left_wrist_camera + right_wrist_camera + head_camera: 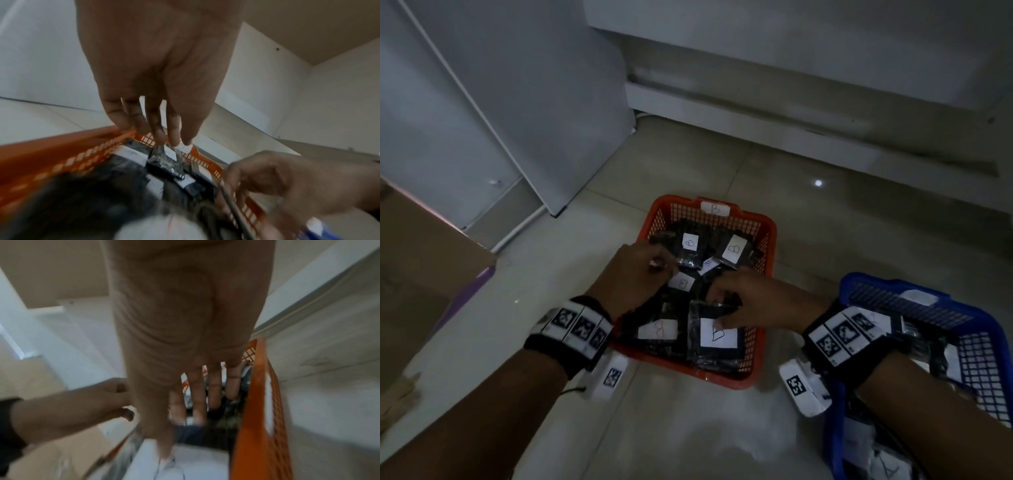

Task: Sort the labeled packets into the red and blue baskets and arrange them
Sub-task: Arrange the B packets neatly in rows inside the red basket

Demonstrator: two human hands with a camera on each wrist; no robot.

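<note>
Both your hands work inside the red basket, which sits on the tiled floor and carries a white tag marked "B" on its far rim. Dark plastic packets with white "B" labels fill it in a loose heap.

Your left hand reaches in over the near-left rim; the left wrist view shows its fingertips pinching the clear sealed edge of one packet near the far wall. Your right hand comes in from the right, fingers curled down on the top edge of the front packet, whose large label faces up at the near-right corner. Whether it actually grips that packet or only presses on it, you cannot tell from these views; the right wrist view is blurred.

Another labelled packet lies flat at the near-left of the red basket, and two more lean toward the far side.

The blue basket stands just beside the red one on your right, partly under your right forearm, holding more dark packets, one at the bottom edge marked "A". A cardboard box sits at the far left, against a white cabinet.
</note>
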